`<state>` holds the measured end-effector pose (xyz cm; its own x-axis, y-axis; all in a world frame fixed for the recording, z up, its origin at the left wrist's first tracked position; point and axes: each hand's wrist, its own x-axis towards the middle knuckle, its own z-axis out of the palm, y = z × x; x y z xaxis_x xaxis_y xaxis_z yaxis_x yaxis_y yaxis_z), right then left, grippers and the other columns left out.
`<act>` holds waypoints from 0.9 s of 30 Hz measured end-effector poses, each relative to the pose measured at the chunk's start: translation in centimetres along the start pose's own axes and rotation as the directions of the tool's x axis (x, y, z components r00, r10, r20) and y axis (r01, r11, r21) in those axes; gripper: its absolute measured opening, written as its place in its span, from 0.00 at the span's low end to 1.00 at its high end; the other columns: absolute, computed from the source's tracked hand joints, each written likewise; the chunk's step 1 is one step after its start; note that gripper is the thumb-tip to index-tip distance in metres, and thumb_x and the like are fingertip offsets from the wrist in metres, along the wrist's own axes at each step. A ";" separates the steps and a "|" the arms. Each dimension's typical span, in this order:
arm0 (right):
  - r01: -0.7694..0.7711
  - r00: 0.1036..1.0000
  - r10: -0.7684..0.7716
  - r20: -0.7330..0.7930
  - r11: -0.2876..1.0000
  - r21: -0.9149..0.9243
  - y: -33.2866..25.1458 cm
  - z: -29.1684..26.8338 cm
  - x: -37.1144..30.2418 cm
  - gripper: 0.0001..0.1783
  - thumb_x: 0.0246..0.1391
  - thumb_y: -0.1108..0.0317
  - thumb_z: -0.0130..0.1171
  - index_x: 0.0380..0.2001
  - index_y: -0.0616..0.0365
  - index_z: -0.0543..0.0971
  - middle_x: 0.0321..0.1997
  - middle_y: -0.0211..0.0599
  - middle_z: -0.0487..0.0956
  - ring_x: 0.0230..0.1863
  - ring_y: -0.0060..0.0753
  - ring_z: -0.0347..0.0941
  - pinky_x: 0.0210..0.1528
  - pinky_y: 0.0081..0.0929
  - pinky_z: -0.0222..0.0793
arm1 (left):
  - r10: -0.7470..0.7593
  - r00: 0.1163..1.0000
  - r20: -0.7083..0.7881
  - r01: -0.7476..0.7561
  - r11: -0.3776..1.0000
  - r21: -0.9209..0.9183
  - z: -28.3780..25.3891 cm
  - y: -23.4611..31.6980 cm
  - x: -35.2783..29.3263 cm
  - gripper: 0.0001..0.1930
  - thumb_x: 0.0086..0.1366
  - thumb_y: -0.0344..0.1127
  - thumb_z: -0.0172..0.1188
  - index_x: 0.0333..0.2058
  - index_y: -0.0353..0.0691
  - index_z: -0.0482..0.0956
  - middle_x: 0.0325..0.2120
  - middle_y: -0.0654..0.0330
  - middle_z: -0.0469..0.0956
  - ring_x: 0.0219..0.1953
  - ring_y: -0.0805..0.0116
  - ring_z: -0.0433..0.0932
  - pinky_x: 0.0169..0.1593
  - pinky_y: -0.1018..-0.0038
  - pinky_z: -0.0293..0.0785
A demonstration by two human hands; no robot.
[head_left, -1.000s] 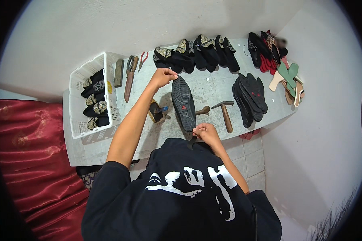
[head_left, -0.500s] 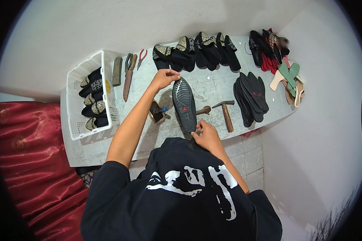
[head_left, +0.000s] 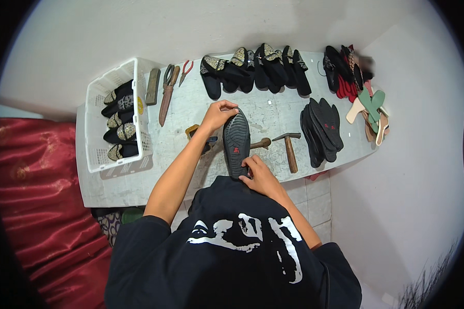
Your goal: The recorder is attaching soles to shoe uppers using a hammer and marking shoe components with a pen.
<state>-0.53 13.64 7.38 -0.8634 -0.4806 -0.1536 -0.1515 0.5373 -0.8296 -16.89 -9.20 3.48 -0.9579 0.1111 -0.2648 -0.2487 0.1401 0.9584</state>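
Observation:
Between my hands is a black shoe sole [head_left: 236, 141], its ridged tread and small red mark facing up. My left hand [head_left: 219, 115] pinches its far, rounded end. The near end sits in the grip of my right hand [head_left: 258, 175], thumb at the edge and fingers along the right side. Whether an upper is joined beneath the sole is hidden. A hammer [head_left: 291, 153] with a wooden handle lies to the right of my right hand. Beyond the sole's right edge shows a wooden-handled tool [head_left: 261, 143], partly covered. Left of the sole, a small open container [head_left: 193, 131] is half hidden by my left forearm.
A white plastic basket [head_left: 91, 136] of decorated shoes stands at the left, beside a block [head_left: 152, 86], a sheathed knife [head_left: 166, 105] and red pliers [head_left: 186, 73]. Finished-looking shoes [head_left: 273, 69] line the back. Stacked black soles [head_left: 322, 129] and green and beige pieces [head_left: 368, 105] lie right.
The sole has come slightly nearer to my body, with both hands still on it. My right fingers have shifted up along its right side.

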 end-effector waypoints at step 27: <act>-0.670 0.637 0.743 0.204 0.403 0.623 21.5 -3.1 -2.2 0.09 0.50 0.72 0.56 0.37 0.59 0.74 0.28 0.41 0.77 0.21 0.39 0.73 0.23 0.35 0.70 | 0.375 0.806 -0.458 -0.283 0.923 0.259 6.6 -2.3 -5.9 0.27 0.73 0.45 0.60 0.67 0.42 0.73 0.62 0.43 0.75 0.62 0.43 0.75 0.68 0.59 0.67</act>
<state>-3.42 28.40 -8.48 -0.5640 -0.0481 -0.8244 0.8177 0.1069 -0.5657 -9.76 -3.72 2.18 -0.9308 -0.3090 0.1955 0.0787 0.3527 0.9324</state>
